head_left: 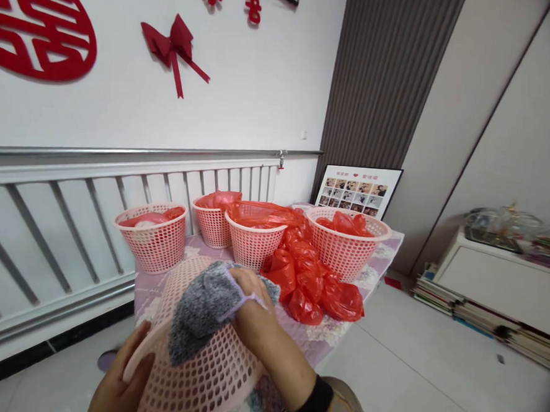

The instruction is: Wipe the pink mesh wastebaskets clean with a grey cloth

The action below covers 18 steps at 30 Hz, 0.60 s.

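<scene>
A pink plastic mesh basket point(199, 375) lies tipped over in front of me, its base pointing away. My left hand point(117, 383) grips its rim at the lower left, fingers curled on the edge. My right hand point(252, 313) presses a grey cloth point(201, 313) with a pale purple trim against the basket's outer wall, fingers closed on the cloth.
Several pink baskets point(154, 242) lined with red plastic bags stand on a low table with a floral purple cover point(373, 274). Loose red bags point(317, 283) lie heaped beside them. A white radiator point(45, 229), a framed photo collage point(357, 189), and stacked books point(482, 315) surround the table.
</scene>
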Tool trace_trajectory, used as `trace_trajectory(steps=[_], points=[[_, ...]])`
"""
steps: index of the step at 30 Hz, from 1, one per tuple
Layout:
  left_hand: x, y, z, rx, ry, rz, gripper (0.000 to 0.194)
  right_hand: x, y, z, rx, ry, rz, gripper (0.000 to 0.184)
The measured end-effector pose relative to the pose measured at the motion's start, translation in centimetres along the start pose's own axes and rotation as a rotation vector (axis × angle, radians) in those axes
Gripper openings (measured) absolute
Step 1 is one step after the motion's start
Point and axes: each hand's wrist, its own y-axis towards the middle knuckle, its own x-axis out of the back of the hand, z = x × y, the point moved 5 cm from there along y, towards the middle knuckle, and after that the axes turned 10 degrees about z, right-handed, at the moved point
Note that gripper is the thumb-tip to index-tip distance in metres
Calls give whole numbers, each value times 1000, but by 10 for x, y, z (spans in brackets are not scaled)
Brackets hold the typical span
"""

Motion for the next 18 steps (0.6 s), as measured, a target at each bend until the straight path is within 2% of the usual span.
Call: trace_trajectory(steps=[2, 4, 8, 11, 14, 18], points=[[1, 0, -2, 30, -58, 46, 53, -5, 1, 8, 35, -1, -10, 45], [0, -4, -2, 45, -110, 86, 54, -8, -5, 6, 59, 11, -49, 44], [3, -14, 6, 110, -147, 75, 60, -17, -29, -23, -3, 33, -156, 49], [5, -17, 17, 172, -175, 46, 62, -31, -57, -55, -144, 81, -171, 50], [6, -19, 27, 229, -230, 37, 65, -50, -95, -81, -347, 188, -235, 50], [6, -26, 44, 371, -282, 7, 72, -90, -150, -92, -599, 397, -322, 41]])
